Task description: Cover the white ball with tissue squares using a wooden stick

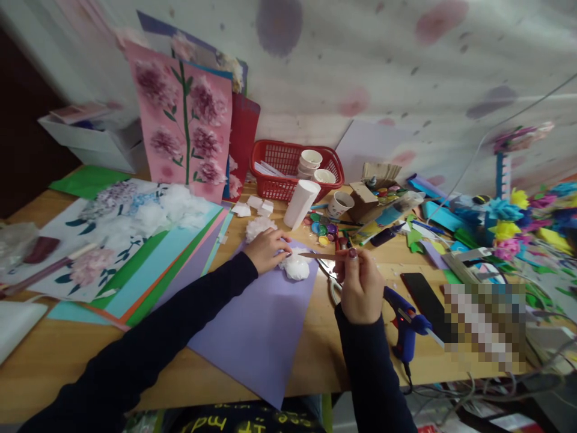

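Note:
My left hand [267,251] reaches in over a purple sheet of paper [256,325], its fingertips curled against the edge of a crumpled white tissue-paper flower [296,268]. Between the thumb and fingers of my right hand [360,282] is a thin tan pointed stick [318,256]. The stick's tip points left, at the top of the tissue-paper flower. A second ruffled white flower [259,227] lies just behind my left hand. Scissors [334,290] lie partly under my right hand. A blue glue gun [404,331] rests to the right of my right wrist.
A white paper roll [301,204] stands behind the flowers, near paint pots [322,227] and a paper cup [340,204]. Farther back is a red basket [274,191]. Coloured sheets [148,264] are stacked left; a black phone [426,304] and cables lie right.

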`<action>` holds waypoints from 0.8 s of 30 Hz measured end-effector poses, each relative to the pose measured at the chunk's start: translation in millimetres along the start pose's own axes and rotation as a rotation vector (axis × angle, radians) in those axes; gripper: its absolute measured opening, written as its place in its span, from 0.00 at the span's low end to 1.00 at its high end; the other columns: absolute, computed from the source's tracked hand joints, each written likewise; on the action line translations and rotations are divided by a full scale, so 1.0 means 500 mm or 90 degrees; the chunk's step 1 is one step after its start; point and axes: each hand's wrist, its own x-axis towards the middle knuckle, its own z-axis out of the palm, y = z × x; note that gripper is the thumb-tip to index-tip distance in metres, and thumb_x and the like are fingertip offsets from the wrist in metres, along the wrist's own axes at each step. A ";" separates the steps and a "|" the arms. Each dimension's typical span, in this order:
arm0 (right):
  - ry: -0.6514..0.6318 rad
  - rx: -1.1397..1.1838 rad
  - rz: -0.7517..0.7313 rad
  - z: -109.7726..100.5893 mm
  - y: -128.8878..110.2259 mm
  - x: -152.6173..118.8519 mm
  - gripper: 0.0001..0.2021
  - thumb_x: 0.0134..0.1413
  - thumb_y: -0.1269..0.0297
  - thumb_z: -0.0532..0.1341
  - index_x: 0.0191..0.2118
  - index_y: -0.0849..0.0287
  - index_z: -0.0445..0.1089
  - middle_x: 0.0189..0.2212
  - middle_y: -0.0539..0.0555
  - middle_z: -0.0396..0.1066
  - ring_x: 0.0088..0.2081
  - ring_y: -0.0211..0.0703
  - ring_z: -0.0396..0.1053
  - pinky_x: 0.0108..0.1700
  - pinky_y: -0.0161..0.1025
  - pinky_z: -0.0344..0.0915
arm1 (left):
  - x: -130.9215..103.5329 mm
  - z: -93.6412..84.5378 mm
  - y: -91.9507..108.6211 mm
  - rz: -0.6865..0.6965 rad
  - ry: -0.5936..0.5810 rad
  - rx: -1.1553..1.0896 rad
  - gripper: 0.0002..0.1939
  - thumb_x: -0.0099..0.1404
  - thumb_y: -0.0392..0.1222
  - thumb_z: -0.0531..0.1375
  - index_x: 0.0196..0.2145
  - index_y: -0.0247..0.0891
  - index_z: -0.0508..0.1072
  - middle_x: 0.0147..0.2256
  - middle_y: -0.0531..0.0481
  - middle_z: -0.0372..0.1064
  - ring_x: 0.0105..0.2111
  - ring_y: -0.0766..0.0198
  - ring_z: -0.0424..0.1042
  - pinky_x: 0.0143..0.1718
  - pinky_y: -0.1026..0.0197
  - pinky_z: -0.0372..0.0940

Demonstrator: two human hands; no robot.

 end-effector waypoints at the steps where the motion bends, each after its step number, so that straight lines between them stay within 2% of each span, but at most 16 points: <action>1: 0.008 -0.003 0.005 0.000 0.000 0.001 0.17 0.65 0.52 0.48 0.34 0.57 0.66 0.20 0.47 0.65 0.21 0.37 0.62 0.26 0.36 0.59 | 0.000 -0.001 0.000 0.001 -0.001 0.000 0.06 0.61 0.33 0.61 0.32 0.37 0.79 0.42 0.45 0.73 0.42 0.56 0.70 0.48 0.51 0.65; 9: -0.043 0.020 0.016 0.009 0.010 0.003 0.17 0.64 0.50 0.49 0.32 0.57 0.64 0.18 0.46 0.64 0.18 0.36 0.60 0.23 0.35 0.58 | 0.003 0.001 0.002 -0.002 -0.006 0.008 0.05 0.61 0.34 0.62 0.31 0.37 0.79 0.41 0.45 0.73 0.41 0.56 0.69 0.47 0.52 0.65; 16: -0.043 0.032 0.003 0.001 0.008 -0.004 0.17 0.65 0.51 0.48 0.33 0.57 0.64 0.20 0.46 0.65 0.19 0.35 0.61 0.24 0.34 0.59 | 0.013 0.004 0.004 -0.004 -0.004 0.009 0.04 0.60 0.34 0.63 0.30 0.36 0.79 0.40 0.44 0.72 0.41 0.56 0.70 0.48 0.52 0.65; 24: -0.048 -0.024 -0.022 0.009 0.011 -0.007 0.16 0.66 0.54 0.47 0.33 0.57 0.64 0.20 0.47 0.66 0.19 0.36 0.62 0.25 0.35 0.60 | 0.018 0.007 0.004 -0.005 -0.013 0.004 0.03 0.60 0.35 0.63 0.30 0.36 0.78 0.39 0.45 0.72 0.42 0.56 0.71 0.48 0.51 0.66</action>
